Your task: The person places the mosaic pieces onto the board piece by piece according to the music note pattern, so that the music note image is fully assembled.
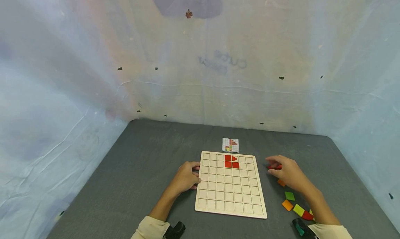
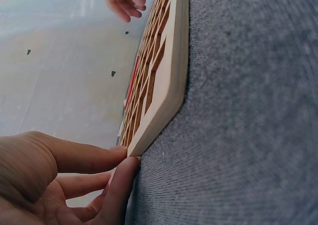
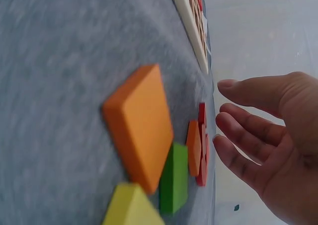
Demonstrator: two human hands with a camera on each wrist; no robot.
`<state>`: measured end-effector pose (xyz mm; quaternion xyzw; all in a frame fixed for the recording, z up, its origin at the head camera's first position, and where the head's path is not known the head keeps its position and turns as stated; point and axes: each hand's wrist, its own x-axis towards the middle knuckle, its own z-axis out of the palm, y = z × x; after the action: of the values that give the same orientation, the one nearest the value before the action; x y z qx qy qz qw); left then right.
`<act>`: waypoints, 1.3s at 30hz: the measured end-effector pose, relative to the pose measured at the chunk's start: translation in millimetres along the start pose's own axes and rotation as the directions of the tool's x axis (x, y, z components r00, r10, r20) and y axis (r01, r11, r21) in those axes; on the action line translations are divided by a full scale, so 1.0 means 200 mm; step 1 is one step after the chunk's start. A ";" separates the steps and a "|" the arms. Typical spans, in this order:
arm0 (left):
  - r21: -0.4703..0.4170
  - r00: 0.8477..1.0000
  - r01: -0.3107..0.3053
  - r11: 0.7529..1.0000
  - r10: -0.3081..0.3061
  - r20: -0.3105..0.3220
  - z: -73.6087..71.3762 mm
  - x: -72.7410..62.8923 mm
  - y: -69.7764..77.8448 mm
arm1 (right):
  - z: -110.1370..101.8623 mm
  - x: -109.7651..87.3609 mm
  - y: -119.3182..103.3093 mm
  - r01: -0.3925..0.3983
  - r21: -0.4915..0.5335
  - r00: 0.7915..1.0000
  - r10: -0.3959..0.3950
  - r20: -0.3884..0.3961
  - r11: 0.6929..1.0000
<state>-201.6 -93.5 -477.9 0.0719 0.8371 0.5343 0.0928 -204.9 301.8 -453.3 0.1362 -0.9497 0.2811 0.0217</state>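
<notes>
A pale wooden grid board (image 1: 228, 187) lies on the dark grey tabletop. Several red pieces (image 1: 232, 164), squares and a triangle, sit in cells near its far edge. My left hand (image 1: 185, 177) pinches the board's left edge between thumb and finger, as the left wrist view shows up close. To the right of the board, my right hand (image 1: 289, 171) hovers over red pieces (image 1: 275, 167) on the cloth, thumb and fingers apart. In the right wrist view nothing is held in this hand, and the red pieces (image 3: 202, 150) lie below its fingertips.
Just beyond the board lies a small printed card (image 1: 230, 145) with a coloured pattern. Nearer me on the right are orange (image 1: 287, 205), green (image 1: 289, 196), yellow (image 1: 298, 210) and red (image 1: 307, 215) blocks, partly beside my right forearm. Pale sheeting (image 1: 200, 58) encloses the table.
</notes>
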 end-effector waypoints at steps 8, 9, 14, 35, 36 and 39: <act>-0.012 1.000 -0.001 1.000 0.001 0.007 0.00 0.00 0.00 | -0.01 -0.02 0.06 -0.044 -0.014 0.999 0.044 0.019 0.999; -0.013 1.000 0.000 1.000 0.000 0.007 0.00 0.00 0.00 | -0.01 -0.02 0.06 -0.048 -0.013 0.999 0.048 0.023 0.999; -0.016 1.000 0.000 1.000 0.000 0.007 0.00 0.00 0.00 | -0.01 -0.02 0.08 -0.059 -0.010 0.997 0.059 0.041 0.998; -0.024 1.000 0.010 1.000 -0.010 0.005 0.00 0.01 0.00 | 0.00 0.01 0.09 -0.045 -0.051 0.994 0.050 0.097 0.998; -0.024 1.000 0.011 1.000 -0.010 0.004 0.00 0.01 0.00 | -0.01 0.01 0.09 -0.034 -0.056 0.995 0.040 0.096 0.998; -0.019 1.000 0.011 1.000 -0.011 0.004 0.00 0.01 0.00 | 0.00 0.01 0.10 -0.004 -0.072 0.995 0.011 0.095 0.997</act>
<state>-202.8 -93.3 -478.9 0.0672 0.8321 0.5417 0.0980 -211.8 318.0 -462.9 0.1452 -0.9596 0.2402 -0.0198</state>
